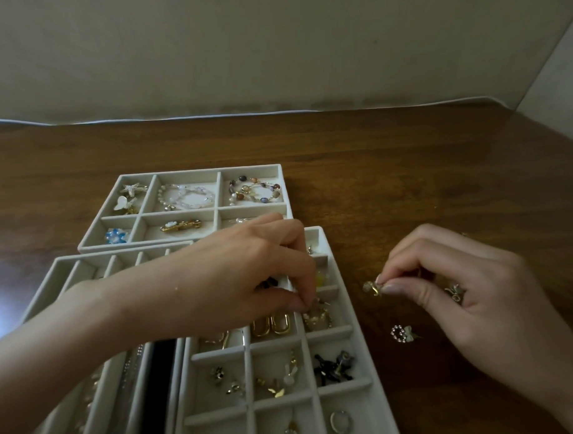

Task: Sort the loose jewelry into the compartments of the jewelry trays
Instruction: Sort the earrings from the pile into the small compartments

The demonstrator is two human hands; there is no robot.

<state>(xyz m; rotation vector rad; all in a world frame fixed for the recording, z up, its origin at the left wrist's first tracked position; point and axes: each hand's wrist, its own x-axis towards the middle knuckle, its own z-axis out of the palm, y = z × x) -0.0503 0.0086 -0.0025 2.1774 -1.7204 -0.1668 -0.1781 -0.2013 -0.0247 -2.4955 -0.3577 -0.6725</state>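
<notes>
A: Nearest us?

B: The grid tray (312, 378). A thin hoop (340, 422) lies in a front cell, black pieces (336, 366) in the cell behind it, and gold oval hoops (272, 324) further in.

A: And on its left?

B: The slot tray (117, 250), just beside it, partly under the forearm.

A: The left hand (248, 276)?

B: It reaches across both trays. Thumb and forefinger are pressed together on a pearly piece (316, 313) in a right-column cell, with the other fingers curled. I can't tell whether the piece is lifted or resting.

A: The right hand (460, 292)?

B: It is over the table (439, 179), right of the grid tray. Thumb and forefinger pinch a gold earring (372, 287) and the rest are bent in. A ring (455, 292) sits on one finger.

A: Anything loose?

B: A round earring (403, 333) with a white bow lies on the wood, just nearer than that hand.

A: Beyond?

B: The far tray (199, 170), with a starfish (133, 188), a white bracelet (187, 197), a coloured bracelet (255, 190) and a blue flower (116, 235), each in its own cell.
</notes>
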